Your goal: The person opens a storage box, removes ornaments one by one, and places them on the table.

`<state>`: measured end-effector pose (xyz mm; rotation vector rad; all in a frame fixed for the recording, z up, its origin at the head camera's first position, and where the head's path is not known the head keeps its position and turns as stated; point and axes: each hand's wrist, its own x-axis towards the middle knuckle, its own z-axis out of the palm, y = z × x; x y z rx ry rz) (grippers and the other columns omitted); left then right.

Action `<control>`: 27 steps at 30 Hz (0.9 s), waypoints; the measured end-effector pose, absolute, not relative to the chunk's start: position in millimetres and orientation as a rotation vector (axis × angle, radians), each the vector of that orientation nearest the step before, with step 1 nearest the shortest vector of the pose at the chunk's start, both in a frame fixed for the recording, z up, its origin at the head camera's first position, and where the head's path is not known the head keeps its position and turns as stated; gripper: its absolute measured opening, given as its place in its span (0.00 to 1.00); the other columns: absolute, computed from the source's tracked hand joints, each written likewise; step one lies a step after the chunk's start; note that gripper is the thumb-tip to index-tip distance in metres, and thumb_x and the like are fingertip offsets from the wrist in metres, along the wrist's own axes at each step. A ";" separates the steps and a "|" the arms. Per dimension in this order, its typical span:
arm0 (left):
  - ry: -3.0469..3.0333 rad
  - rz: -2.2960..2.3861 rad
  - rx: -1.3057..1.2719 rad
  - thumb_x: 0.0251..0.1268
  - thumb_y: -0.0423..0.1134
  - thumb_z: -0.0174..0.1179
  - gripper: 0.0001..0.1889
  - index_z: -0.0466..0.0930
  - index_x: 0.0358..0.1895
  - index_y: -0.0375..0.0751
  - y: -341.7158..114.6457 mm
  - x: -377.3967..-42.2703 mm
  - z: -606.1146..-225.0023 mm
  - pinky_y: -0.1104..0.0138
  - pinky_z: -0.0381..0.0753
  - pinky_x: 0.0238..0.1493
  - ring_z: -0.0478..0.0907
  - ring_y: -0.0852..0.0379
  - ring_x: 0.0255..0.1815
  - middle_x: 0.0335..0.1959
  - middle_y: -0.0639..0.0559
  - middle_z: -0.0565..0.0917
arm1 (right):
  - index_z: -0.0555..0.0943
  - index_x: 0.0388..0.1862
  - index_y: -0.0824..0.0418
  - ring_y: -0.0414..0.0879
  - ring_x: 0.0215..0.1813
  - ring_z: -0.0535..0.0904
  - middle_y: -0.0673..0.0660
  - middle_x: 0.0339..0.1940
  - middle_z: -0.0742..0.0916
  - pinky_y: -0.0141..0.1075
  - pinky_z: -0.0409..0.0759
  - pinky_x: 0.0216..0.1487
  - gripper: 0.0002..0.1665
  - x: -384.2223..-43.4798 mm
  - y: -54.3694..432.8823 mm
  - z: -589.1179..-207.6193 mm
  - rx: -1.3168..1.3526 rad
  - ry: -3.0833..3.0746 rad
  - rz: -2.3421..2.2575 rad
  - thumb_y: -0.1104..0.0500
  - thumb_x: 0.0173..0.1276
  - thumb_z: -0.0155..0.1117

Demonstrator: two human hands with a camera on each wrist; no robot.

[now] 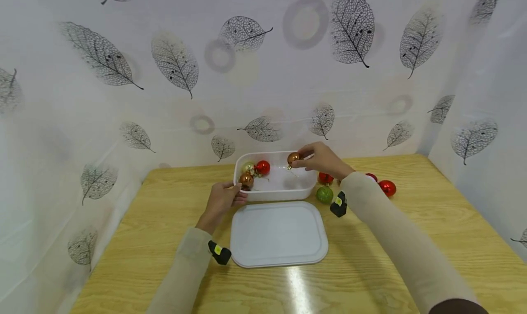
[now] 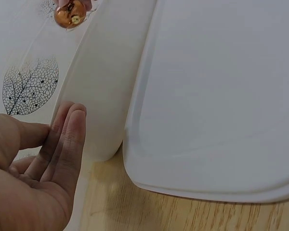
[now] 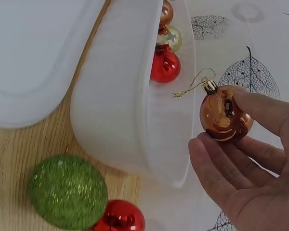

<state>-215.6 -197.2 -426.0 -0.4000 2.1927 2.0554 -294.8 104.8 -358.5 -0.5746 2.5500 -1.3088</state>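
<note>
My right hand (image 1: 323,158) pinches a shiny copper Christmas bauble (image 3: 226,114) between thumb and fingers, a gold string loop hanging from its cap. It is held above the right part of a white plastic box (image 1: 284,195). At the box's front left corner, my left hand (image 1: 221,200) grips the wall, thumb at the rim and fingers against the outside. Inside the box, towards the left, lie a red bauble (image 1: 262,167), a pale gold bauble (image 1: 248,167) and another copper bauble (image 1: 246,180).
A white lid (image 1: 280,234) lies flat on the wooden table (image 1: 164,222) in front of the box. Right of the box sit a glittery green bauble (image 1: 324,194) and several red baubles (image 1: 387,188), some partly behind the right arm. A leaf-patterned curtain (image 1: 263,76) stands behind the table.
</note>
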 end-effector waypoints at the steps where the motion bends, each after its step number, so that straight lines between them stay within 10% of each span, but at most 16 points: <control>1: 2.195 2.057 -0.402 0.79 0.35 0.55 0.22 0.70 0.67 0.22 -197.0 -215.7 -426.1 0.67 0.91 0.38 0.87 0.55 0.30 0.33 0.39 0.88 | 0.80 0.60 0.69 0.61 0.51 0.84 0.66 0.56 0.83 0.48 0.89 0.50 0.27 -294.8 108.3 -358.9 -0.569 2.559 -1.305 0.55 0.68 0.73; 22: 2.216 2.018 -0.441 0.79 0.36 0.55 0.22 0.71 0.67 0.25 -194.7 -216.3 -426.0 0.63 0.91 0.43 0.87 0.57 0.29 0.33 0.40 0.88 | 0.78 0.63 0.69 0.59 0.55 0.83 0.67 0.61 0.82 0.47 0.88 0.53 0.33 -268.3 183.2 -362.0 -0.467 2.689 -1.175 0.47 0.69 0.71; 27: 2.222 2.015 -0.445 0.79 0.36 0.55 0.22 0.71 0.67 0.26 -194.8 -216.3 -426.7 0.63 0.91 0.43 0.87 0.57 0.29 0.33 0.40 0.87 | 0.76 0.66 0.69 0.46 0.32 0.83 0.68 0.60 0.82 0.35 0.81 0.24 0.36 -261.1 198.7 -365.7 -0.397 2.651 -1.198 0.46 0.69 0.71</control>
